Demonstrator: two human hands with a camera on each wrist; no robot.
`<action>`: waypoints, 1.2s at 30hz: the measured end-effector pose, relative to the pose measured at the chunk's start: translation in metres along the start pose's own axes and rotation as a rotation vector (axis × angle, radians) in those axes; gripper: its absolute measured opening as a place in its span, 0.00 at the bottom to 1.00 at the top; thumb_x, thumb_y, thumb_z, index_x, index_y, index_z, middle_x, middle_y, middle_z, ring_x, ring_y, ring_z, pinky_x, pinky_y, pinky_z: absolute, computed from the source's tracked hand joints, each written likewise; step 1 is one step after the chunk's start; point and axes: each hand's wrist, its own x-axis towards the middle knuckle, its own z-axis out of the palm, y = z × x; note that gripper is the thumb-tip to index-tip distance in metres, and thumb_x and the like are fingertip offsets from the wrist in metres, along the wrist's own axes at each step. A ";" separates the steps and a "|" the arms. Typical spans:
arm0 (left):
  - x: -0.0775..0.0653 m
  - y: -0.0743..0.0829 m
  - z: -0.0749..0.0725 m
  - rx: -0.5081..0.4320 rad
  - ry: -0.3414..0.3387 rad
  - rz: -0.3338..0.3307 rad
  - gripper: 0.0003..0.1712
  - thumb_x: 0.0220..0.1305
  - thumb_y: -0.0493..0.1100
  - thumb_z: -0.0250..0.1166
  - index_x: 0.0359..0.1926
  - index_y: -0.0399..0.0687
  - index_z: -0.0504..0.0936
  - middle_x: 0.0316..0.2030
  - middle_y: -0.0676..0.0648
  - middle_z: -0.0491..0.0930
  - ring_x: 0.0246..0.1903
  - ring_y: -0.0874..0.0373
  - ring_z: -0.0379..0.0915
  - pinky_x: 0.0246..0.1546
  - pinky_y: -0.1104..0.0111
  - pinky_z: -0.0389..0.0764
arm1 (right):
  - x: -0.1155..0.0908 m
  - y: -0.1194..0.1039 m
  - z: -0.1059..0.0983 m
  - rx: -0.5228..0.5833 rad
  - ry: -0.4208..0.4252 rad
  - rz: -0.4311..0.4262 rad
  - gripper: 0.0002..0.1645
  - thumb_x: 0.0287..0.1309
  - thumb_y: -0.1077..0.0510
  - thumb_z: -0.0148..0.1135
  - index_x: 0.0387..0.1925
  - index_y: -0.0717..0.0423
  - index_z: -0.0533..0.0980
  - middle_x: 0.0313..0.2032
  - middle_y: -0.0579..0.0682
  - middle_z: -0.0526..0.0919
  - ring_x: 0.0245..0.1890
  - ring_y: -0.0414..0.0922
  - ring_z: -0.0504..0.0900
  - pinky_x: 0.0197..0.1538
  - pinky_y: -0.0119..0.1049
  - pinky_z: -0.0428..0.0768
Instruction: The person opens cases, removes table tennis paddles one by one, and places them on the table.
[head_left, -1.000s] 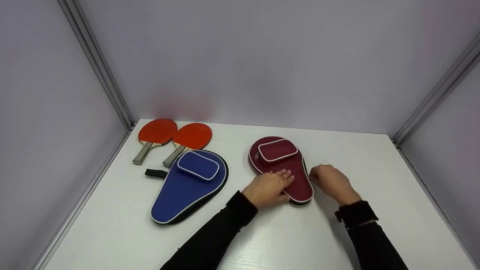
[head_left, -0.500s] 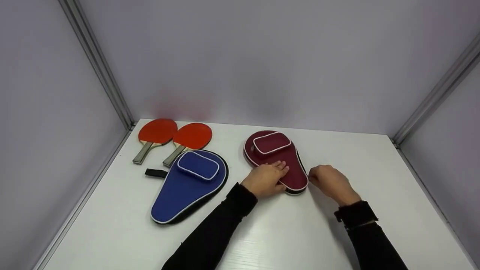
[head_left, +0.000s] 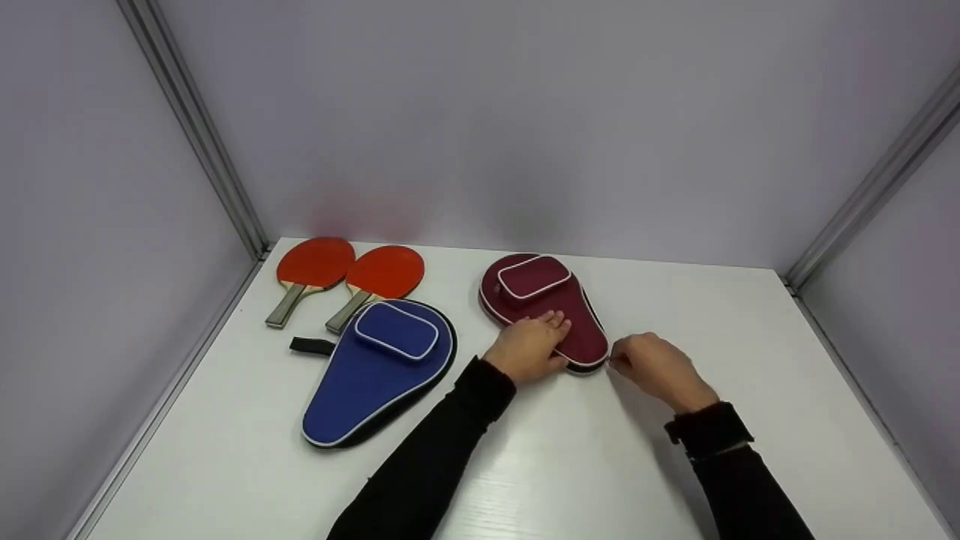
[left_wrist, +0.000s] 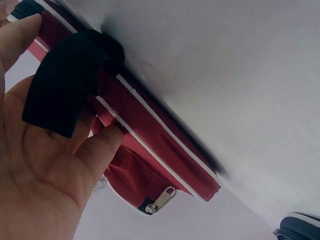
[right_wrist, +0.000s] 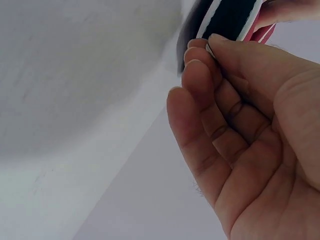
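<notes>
A maroon table tennis paddle case (head_left: 587, 339) with white piping lies flat, its rounded end away from me. My left hand (head_left: 528, 349) rests on top of it with the fingers extended. In the left wrist view, the case's black strap (left_wrist: 62, 82) crosses in front of the palm, and a metal zipper pull (left_wrist: 163, 199) hangs at the pocket. My right hand (head_left: 657, 367) is at the narrow end's right corner, thumb and fingertips pinching a small zipper pull (right_wrist: 209, 49). Most of that pull is hidden between the fingers.
A blue paddle case (head_left: 364, 386) lies to the left, its black strap (head_left: 312, 346) sticking out sideways. Behind it are two red table tennis paddles (head_left: 315, 262). Pale panels (head_left: 480, 127) wall in the white table (head_left: 525, 480) at the back and sides.
The maroon case has slid away from me and slightly left, with my left hand on it. My right hand stays nearly in place, now at the case's narrow end rather than along its side.
</notes>
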 end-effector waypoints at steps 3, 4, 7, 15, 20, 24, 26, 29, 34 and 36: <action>0.006 -0.005 0.009 -0.020 0.001 -0.011 0.46 0.80 0.61 0.73 0.89 0.46 0.74 0.89 0.43 0.72 0.91 0.49 0.66 0.93 0.53 0.70 | 0.001 -0.003 0.000 -0.007 -0.010 -0.011 0.06 0.74 0.66 0.76 0.38 0.58 0.93 0.35 0.51 0.96 0.32 0.40 0.84 0.37 0.44 0.89; 0.010 -0.008 0.014 -0.035 -0.002 -0.012 0.46 0.81 0.61 0.72 0.89 0.47 0.73 0.89 0.44 0.71 0.92 0.50 0.66 0.93 0.53 0.70 | 0.001 -0.004 -0.001 -0.009 -0.014 -0.013 0.06 0.74 0.66 0.76 0.38 0.58 0.93 0.36 0.51 0.96 0.32 0.40 0.84 0.37 0.44 0.89; 0.010 -0.009 0.014 -0.055 0.000 -0.023 0.45 0.82 0.61 0.72 0.89 0.47 0.74 0.89 0.45 0.71 0.92 0.51 0.66 0.93 0.52 0.70 | 0.002 -0.007 -0.001 0.009 -0.046 -0.012 0.06 0.75 0.66 0.75 0.40 0.58 0.94 0.36 0.50 0.96 0.32 0.39 0.83 0.38 0.41 0.88; 0.012 -0.006 0.020 -0.002 0.029 -0.036 0.44 0.83 0.62 0.71 0.89 0.48 0.75 0.88 0.46 0.73 0.90 0.51 0.68 0.91 0.51 0.73 | 0.003 -0.013 -0.002 0.051 -0.095 -0.039 0.06 0.74 0.66 0.75 0.39 0.57 0.94 0.32 0.47 0.93 0.29 0.37 0.77 0.35 0.34 0.80; 0.017 -0.011 0.034 0.057 0.059 -0.015 0.45 0.82 0.65 0.70 0.88 0.49 0.76 0.87 0.47 0.75 0.89 0.53 0.70 0.92 0.56 0.71 | 0.002 -0.014 -0.002 0.026 -0.046 -0.038 0.05 0.72 0.65 0.76 0.37 0.56 0.94 0.32 0.46 0.93 0.28 0.37 0.77 0.33 0.35 0.80; 0.009 0.000 0.016 0.127 0.009 -0.031 0.45 0.84 0.66 0.68 0.89 0.49 0.74 0.88 0.48 0.75 0.90 0.55 0.69 0.93 0.61 0.68 | 0.003 -0.013 -0.001 -0.009 0.004 -0.030 0.06 0.69 0.66 0.76 0.35 0.55 0.93 0.31 0.46 0.93 0.28 0.37 0.77 0.32 0.36 0.80; 0.005 0.008 0.004 0.176 -0.027 -0.047 0.44 0.85 0.67 0.66 0.89 0.50 0.74 0.88 0.49 0.74 0.90 0.57 0.69 0.93 0.63 0.68 | 0.003 -0.011 -0.001 -0.024 0.024 -0.029 0.06 0.68 0.67 0.76 0.34 0.55 0.93 0.31 0.46 0.93 0.28 0.37 0.78 0.32 0.36 0.80; 0.005 0.011 0.003 0.183 -0.042 -0.062 0.44 0.85 0.67 0.66 0.89 0.50 0.75 0.87 0.50 0.75 0.89 0.56 0.70 0.92 0.63 0.69 | 0.003 -0.008 -0.001 -0.030 0.036 -0.019 0.07 0.68 0.67 0.77 0.33 0.55 0.92 0.30 0.46 0.92 0.27 0.37 0.77 0.31 0.35 0.79; -0.006 0.027 -0.013 0.196 -0.086 -0.082 0.44 0.87 0.68 0.63 0.89 0.50 0.74 0.88 0.50 0.74 0.90 0.57 0.69 0.93 0.64 0.66 | 0.002 0.001 -0.006 -0.020 0.043 0.003 0.10 0.69 0.67 0.75 0.30 0.53 0.90 0.26 0.43 0.85 0.26 0.38 0.74 0.30 0.33 0.73; -0.016 0.041 -0.032 0.285 -0.120 -0.086 0.43 0.88 0.69 0.60 0.89 0.51 0.74 0.88 0.50 0.75 0.89 0.58 0.70 0.92 0.66 0.68 | 0.002 0.006 -0.007 -0.016 0.052 0.011 0.12 0.69 0.67 0.74 0.29 0.52 0.88 0.25 0.42 0.83 0.26 0.38 0.73 0.30 0.33 0.72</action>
